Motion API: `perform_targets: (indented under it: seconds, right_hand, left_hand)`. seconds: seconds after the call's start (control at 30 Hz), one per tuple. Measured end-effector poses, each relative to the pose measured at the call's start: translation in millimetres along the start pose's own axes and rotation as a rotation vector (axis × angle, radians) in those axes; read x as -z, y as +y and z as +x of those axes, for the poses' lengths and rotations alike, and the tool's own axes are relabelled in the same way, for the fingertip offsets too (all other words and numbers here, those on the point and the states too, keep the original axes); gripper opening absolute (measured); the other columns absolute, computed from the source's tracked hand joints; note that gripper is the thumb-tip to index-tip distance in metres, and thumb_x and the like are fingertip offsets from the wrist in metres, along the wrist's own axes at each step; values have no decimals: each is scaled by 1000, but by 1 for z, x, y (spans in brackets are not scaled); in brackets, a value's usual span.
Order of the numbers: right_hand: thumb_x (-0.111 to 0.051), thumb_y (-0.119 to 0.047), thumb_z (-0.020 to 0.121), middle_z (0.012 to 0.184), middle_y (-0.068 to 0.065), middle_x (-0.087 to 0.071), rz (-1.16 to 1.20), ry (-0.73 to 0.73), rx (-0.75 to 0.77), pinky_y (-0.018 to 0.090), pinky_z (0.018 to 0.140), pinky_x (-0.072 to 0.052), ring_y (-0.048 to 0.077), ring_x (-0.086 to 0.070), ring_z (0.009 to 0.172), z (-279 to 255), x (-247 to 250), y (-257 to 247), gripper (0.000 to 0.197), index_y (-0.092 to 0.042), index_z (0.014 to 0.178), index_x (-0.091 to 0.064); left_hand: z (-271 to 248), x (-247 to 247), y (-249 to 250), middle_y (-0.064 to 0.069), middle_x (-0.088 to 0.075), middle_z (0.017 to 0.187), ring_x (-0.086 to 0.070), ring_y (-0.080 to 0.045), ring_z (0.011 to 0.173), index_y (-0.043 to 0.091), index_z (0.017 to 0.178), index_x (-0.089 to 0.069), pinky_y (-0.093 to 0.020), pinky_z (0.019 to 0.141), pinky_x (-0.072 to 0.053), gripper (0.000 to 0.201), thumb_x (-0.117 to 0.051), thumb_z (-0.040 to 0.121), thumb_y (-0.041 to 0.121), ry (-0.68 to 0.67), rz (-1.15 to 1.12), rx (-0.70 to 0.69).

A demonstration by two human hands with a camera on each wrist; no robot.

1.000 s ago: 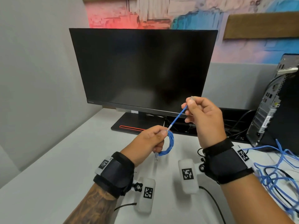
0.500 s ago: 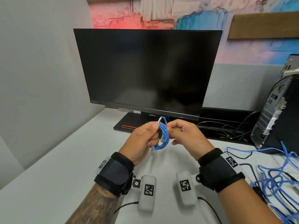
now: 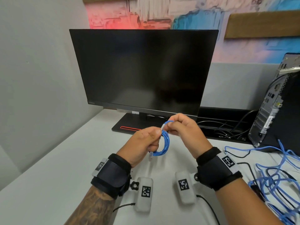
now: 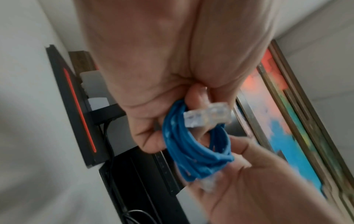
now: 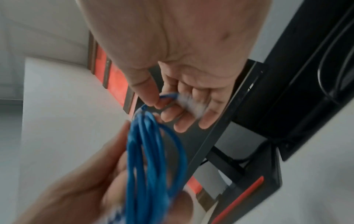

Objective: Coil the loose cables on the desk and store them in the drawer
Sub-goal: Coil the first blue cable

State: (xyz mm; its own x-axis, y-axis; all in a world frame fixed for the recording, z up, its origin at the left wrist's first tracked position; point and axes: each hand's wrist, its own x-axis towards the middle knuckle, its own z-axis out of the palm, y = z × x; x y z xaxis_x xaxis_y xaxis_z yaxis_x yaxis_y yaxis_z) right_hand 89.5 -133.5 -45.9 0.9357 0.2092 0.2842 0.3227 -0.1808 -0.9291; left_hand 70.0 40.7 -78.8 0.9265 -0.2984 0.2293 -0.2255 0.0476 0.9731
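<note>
Left hand point(image 3: 142, 140) fingers curl around the blue cable coil point(image 3: 164, 143) above the tabletop point(image 3: 48, 176); right hand point(image 3: 183, 130) pinches its tail end; a slipped pinch would likely unspring the loops

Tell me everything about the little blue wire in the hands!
The blue cable is thin and rubbery-looking, wound into a small ring of several loops, with a clear plastic plug at each end. It is held up above the desk. The left hand grips the coil, and the right hand pinches its last end at the top.
</note>
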Motion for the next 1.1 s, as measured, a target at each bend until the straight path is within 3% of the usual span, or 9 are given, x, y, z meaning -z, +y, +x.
perform_targets:
  seconds: [0.07, 0.2, 0.33, 0.43, 0.5, 0.63, 0.9, 1.03, 1.1]
  right_hand:
    - [-54, -12, 96, 90, 12, -69, -83, 10, 83, 46, 89, -57, 30, -68, 90, 0, 7, -4, 9, -12, 92, -63]
    - [-65, -22, 92, 75, -10, -66, -372, -107, 204, 40, 81, -58, 11, -65, 76, -5, 20, -17, 7, -21, 86, -69]
    - [-66, -23, 92, 78, -2, -68, -387, -28, 258, 43, 77, -60, 17, -69, 78, -4, 23, -18, 9, -19, 86, -70]
    - [-63, -21, 93, 78, -4, -67, -463, 18, 310, 40, 76, -61, 15, -67, 77, -2, 18, -16, 9, -19, 87, -69]
    - [-61, -21, 94, 77, -5, -66, -490, 37, 326, 38, 75, -61, 13, -66, 75, -2, 16, -15, 10, -19, 87, -69]
    - [-60, -24, 95, 75, -8, -65, -556, 36, 395, 36, 74, -60, 10, -65, 73, -5, 12, -18, 12, -21, 87, -68]
    - [-61, -23, 96, 80, -6, -66, -566, 135, 479, 29, 74, -58, 9, -64, 78, -8, 16, -29, 11, -18, 92, -70]
    - [-61, -21, 96, 82, -8, -65, -413, 150, 396, 13, 71, -52, 4, -63, 79, -4, 17, -26, 8, -18, 94, -68]
    - [-58, -19, 97, 83, -7, -64, -317, 134, 334, 12, 70, -51, 4, -61, 80, -3, 18, -20, 8, -18, 95, -65]
  left_hand:
    - [0, -1, -1, 7, -34, 64, -30, -9, 56, -4, 114, -60, -20, 56, -34, 46, -48, 97, 38, 8, 87, 20]
    - [-1, -1, 2, -2, -38, 72, -32, -10, 58, 11, 123, -61, -20, 57, -36, 37, -54, 96, 35, -22, 106, 17]
    - [-3, -5, 11, -7, -30, 81, -30, -10, 62, 15, 135, -57, -22, 59, -31, 43, -52, 93, 21, -111, -92, 36]
    - [-4, -6, 13, -2, -29, 77, -30, -10, 65, 18, 134, -58, -23, 63, -34, 40, -46, 96, 25, -138, -36, 67]
    - [-5, -8, 13, 4, -36, 73, -33, -9, 64, 17, 129, -56, -25, 68, -40, 34, -44, 101, 32, -135, 154, 59]
    - [-6, -11, 15, 4, -40, 70, -37, -5, 58, 1, 109, -51, -29, 72, -45, 29, -39, 107, 27, -79, 367, 66]
    - [-4, -13, 21, 3, -40, 69, -36, -8, 60, 19, 90, -52, -21, 61, -43, 22, -42, 106, 31, -30, 350, 16]
    - [-2, -7, 16, 0, -32, 71, -30, -9, 60, 10, 114, -61, -19, 57, -33, 30, -46, 102, 33, -41, 30, -17]
    - [-1, -4, 11, 1, -33, 70, -30, -7, 58, 3, 120, -60, -18, 57, -33, 35, -46, 102, 29, -27, -14, -23]
